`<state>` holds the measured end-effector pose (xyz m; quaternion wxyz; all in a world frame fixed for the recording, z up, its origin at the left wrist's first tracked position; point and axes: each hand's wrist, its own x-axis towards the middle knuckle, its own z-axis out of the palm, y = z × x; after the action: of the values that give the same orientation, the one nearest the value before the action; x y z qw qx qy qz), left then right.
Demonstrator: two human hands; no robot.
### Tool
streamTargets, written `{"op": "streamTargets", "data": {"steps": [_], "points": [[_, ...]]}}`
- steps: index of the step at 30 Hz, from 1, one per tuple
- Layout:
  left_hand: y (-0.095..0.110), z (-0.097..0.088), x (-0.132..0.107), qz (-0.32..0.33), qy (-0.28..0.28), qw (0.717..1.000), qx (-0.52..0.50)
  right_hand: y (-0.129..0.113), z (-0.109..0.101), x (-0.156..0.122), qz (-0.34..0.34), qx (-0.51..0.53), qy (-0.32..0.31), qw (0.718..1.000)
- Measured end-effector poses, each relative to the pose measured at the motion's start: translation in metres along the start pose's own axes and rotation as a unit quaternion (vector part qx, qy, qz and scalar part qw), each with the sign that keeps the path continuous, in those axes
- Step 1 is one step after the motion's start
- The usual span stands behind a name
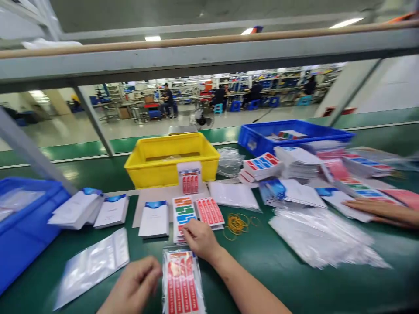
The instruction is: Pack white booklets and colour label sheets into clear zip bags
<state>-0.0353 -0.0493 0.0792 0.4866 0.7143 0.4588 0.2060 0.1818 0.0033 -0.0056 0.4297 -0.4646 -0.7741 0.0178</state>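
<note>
nearest: bagged red labels (182, 283) flat on the green bench (252, 253), between the two hands, clear film around them. left hand (135, 281) just left of that bag, blurred, fingers curled and thumb close in; cannot tell whether anything is held. right hand (200, 237) past the bag's upper end, fingers bunched narrow at the multicoloured sticker stack (183, 209); cannot tell whether a sheet is gripped. clear bags (94, 264) lie well left of the left hand.

next row: white booklet stack (153, 221) left of the stickers, red label stack (209, 211) just right of them, then loose rubber bands (237, 223). far right, a co-worker's hand (381, 209) lies spread over printed papers, near a heap of plastic sleeves (317, 237).

farther: yellow bin (153, 174) behind the rows; blue bin (250, 141) to its right, papers inside. beyond the bench, people seated at distant workstations.
</note>
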Motion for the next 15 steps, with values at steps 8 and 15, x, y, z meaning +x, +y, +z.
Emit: {"op": "streamTargets", "data": {"steps": [8,15], "points": [[-0.086,-0.094,-0.012,-0.289,0.161,0.879,0.344,-0.009,-0.002,-0.002,-0.01,0.039,-0.02,0.999],[-0.095,-0.092,-0.018,-0.251,0.154,0.891,0.347,-0.013,-0.002,-0.002,-0.001,0.064,-0.031,0.997]]}}
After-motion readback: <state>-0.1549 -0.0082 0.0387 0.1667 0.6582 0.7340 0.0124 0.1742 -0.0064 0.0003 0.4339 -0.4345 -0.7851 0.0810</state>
